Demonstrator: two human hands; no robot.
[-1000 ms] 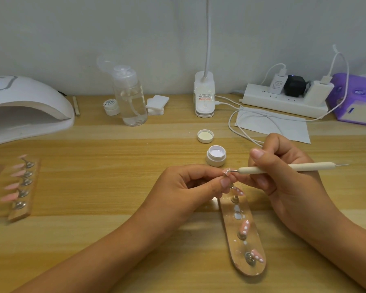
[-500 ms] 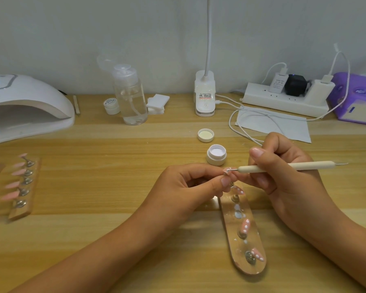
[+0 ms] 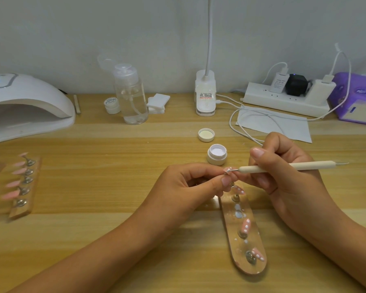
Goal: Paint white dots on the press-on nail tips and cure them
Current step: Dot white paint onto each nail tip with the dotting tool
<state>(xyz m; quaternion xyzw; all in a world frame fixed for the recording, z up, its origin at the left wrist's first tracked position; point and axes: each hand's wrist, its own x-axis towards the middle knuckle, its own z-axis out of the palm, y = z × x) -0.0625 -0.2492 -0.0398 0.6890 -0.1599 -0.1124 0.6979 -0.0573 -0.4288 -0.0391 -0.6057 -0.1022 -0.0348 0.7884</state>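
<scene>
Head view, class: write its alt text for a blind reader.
A person's left hand pinches a pink press-on nail tip while the right hand touches a cream dotting pen to it, above a clear oval nail stand on a wooden table; an open white paint pot sits behind.

i catch barely any change: the right hand (image 3: 294, 182) shifts the dotting tool (image 3: 283, 167) a touch on the nail tip (image 3: 227, 170) pinched between the left hand (image 3: 184, 187) fingertips (image 3: 225, 181); direction too slight to tell.
</scene>
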